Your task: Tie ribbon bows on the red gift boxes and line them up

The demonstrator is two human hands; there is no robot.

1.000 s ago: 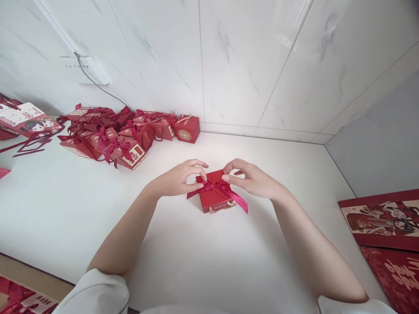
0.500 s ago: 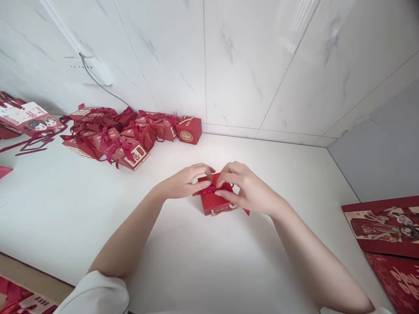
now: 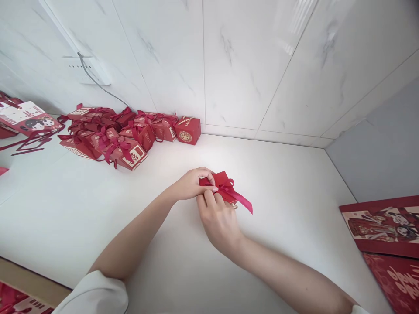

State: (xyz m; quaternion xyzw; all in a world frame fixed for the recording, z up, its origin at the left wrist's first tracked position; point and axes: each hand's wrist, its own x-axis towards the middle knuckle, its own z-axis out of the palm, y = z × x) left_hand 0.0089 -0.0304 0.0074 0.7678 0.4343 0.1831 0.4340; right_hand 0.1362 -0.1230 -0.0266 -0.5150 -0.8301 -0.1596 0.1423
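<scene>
A small red gift box (image 3: 221, 178) lies on the white table in front of me, partly covered by my hands. Across its top runs a dark pink ribbon (image 3: 244, 201) with a loop, one tail hanging off to the right. My left hand (image 3: 193, 183) is at the box's left side, thumb and forefinger pinched on the ribbon near the knot. Just below it, my right hand (image 3: 219, 220) reaches over the box's near edge with its fingers curled together. Its fingertips are hidden, so what they pinch does not show.
Several red boxes with ribbons (image 3: 111, 135) are piled by the wall at the left, with a plain red box (image 3: 189, 131) at the pile's end. A white-and-red bag (image 3: 28, 115) lies far left. Red printed bags (image 3: 386, 224) stand at the right edge.
My right hand has moved from the box's right side down and left to its near edge. The ribbon's loop and right tail now show. My left hand has shifted slightly right.
</scene>
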